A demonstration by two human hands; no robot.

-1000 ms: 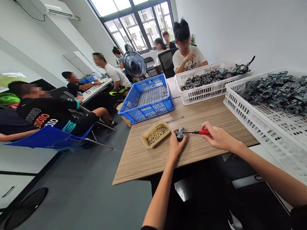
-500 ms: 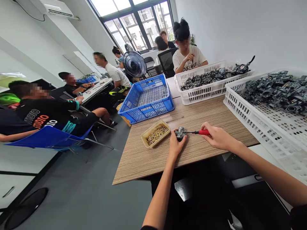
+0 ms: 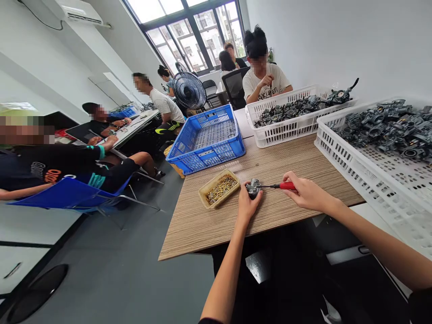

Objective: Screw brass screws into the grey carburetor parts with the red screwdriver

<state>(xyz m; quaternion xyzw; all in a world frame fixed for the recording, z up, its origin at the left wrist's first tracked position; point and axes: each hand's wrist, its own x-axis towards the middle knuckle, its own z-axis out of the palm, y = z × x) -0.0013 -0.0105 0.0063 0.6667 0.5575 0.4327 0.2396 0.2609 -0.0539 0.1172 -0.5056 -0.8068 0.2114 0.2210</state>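
From where I stand, the white shirt straight ahead [image 3: 263, 95] carries a line of dark letters across the chest; the end looks like "EN", and folds spoil the rest. Over to the left, the black shirt [image 3: 64, 155] bears pale outlined letters, then bright orange ones, a round "O" seemingly among them, then a scrap of white. They lie at a slant and meet the edge of the blue chair [image 3: 67, 193], so I can't make out a whole word. Any smaller print is too fine to read.
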